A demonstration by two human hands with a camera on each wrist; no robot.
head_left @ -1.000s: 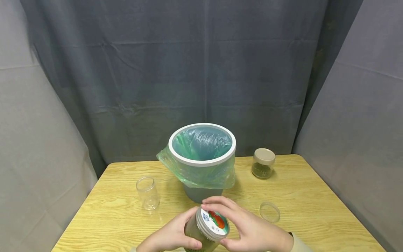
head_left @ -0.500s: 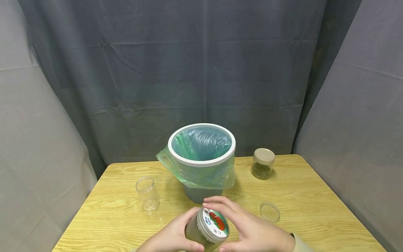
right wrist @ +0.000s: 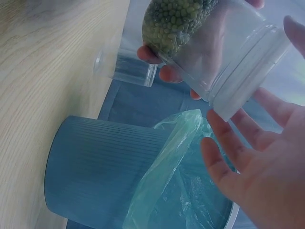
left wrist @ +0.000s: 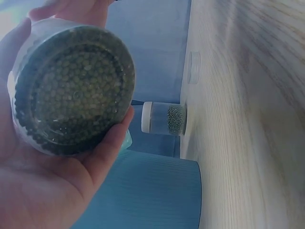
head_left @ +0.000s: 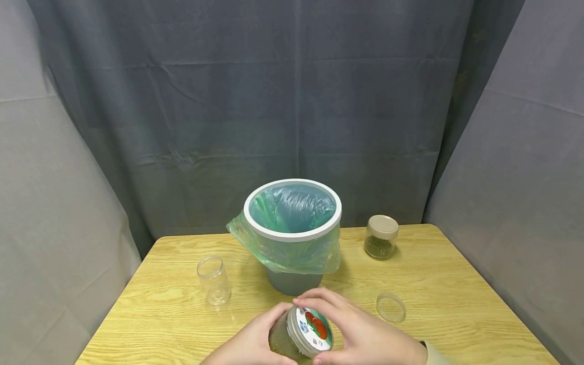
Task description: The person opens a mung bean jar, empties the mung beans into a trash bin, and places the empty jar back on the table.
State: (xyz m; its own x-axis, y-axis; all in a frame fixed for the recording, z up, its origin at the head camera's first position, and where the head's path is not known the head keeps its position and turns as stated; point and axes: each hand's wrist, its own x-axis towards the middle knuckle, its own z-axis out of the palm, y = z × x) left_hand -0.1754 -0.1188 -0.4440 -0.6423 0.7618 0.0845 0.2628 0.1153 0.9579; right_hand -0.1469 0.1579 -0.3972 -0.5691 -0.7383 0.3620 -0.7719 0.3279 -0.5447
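Note:
My left hand (head_left: 253,340) grips the side of a clear jar (head_left: 284,338) at the table's front. Green beans (right wrist: 175,24), which look like mung beans, gather toward its base in the right wrist view. The jar is tilted; its lid (head_left: 316,329) has a white and green label with red fruit. My right hand (head_left: 360,332) spans this lid, fingers on the far edge and thumb on the near one. From the left wrist, the jar's round bottom (left wrist: 76,90) shows beans through it. The head view cuts off the jar's lower part.
Behind the hands stands a grey bin (head_left: 294,281) with a white rim and green liner bag (head_left: 301,256). To the left is an empty clear jar (head_left: 214,281). A clear round lid (head_left: 391,307) lies right; farther back stands a beige-lidded bean jar (head_left: 381,238).
The held jar has sunk slightly and its lid label has turned a little. My right hand has stayed at the lid, dipping slightly with it. The other things have not moved.

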